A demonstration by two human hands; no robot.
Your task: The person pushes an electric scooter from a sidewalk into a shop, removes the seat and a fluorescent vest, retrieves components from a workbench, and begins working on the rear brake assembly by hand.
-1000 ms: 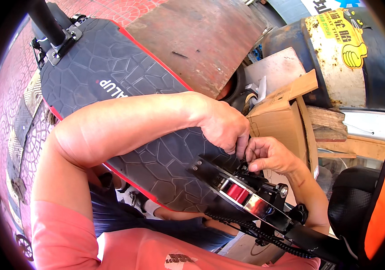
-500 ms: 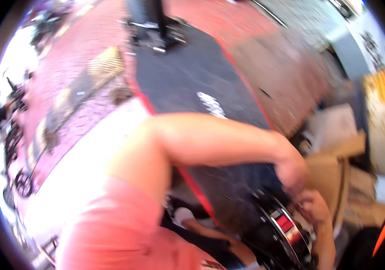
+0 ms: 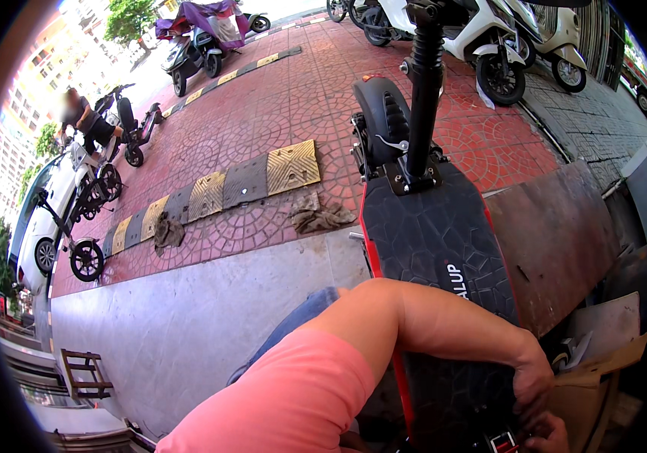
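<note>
An electric scooter with a black, cracked-pattern deck [image 3: 444, 241] and red edges stretches away from me. Its front wheel [image 3: 384, 113] and black steering column [image 3: 423, 98] stand at the far end. My left arm, in a pink sleeve, bends across the deck. My left hand [image 3: 532, 381] reaches down at the deck's near right end, its fingers curled. Just below it, my right hand [image 3: 548, 434] has bent fingers close to the left fingertips. Whatever they pinch is too small to make out. Beside them is a small red-and-silver part [image 3: 503, 442] at the scooter's rear, cut by the lower edge.
A cardboard box [image 3: 584, 392] stands right of my hands, by a brown metal plate [image 3: 557, 241]. Beyond the scooter lie a yellow-and-black ramp [image 3: 217, 192] and rags [image 3: 319, 217]. A wooden stool [image 3: 85, 374] is at left. Parked scooters [image 3: 501, 45] and a seated person [image 3: 89, 121] are farther off.
The view has swung, so the scooter's front wheel now shows and its rear has slid toward the lower edge. Both hands stay close together at the rear; the picture is sharper.
</note>
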